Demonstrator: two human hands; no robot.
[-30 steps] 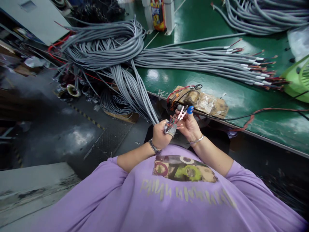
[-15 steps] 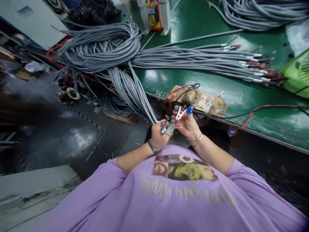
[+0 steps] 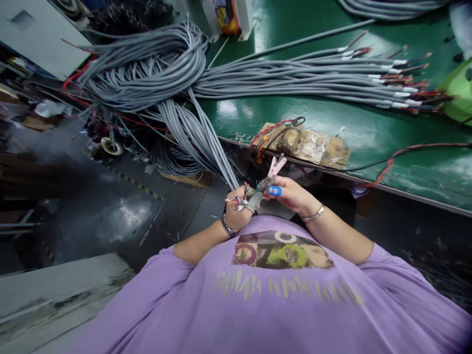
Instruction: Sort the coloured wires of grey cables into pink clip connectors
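Gray cables (image 3: pixel 217 147) run down from the bench into my left hand (image 3: pixel 236 216), which is closed around them near their ends. Stripped, colored wire ends (image 3: pixel 239 199) fan out above its fist. A gray cover wraps the left thumb. My right hand (image 3: pixel 291 194) meets it from the right, with a blue cover on the thumb and a gray cover on a fingertip. Its fingers pinch together at some thin wires beside the left thumb; the exact hold is partly hidden. Just beyond the right fingertips, a pink clip (image 3: pixel 276 167) points up at the bench edge.
On the green bench (image 3: pixel 236 115) lie a large cable coil (image 3: pixel 147 73) and a row of cables with white bands and bare ends (image 3: pixel 391 91). A taped wooden board (image 3: pixel 313 147) with red and black leads sits at the front edge. A green plastic object (image 3: pixel 459 93) stands right.
My right fingers have come down from beside the pink clip to the wires at my left thumb and closed together. The left fist has turned slightly, with the wire ends now leaning left.
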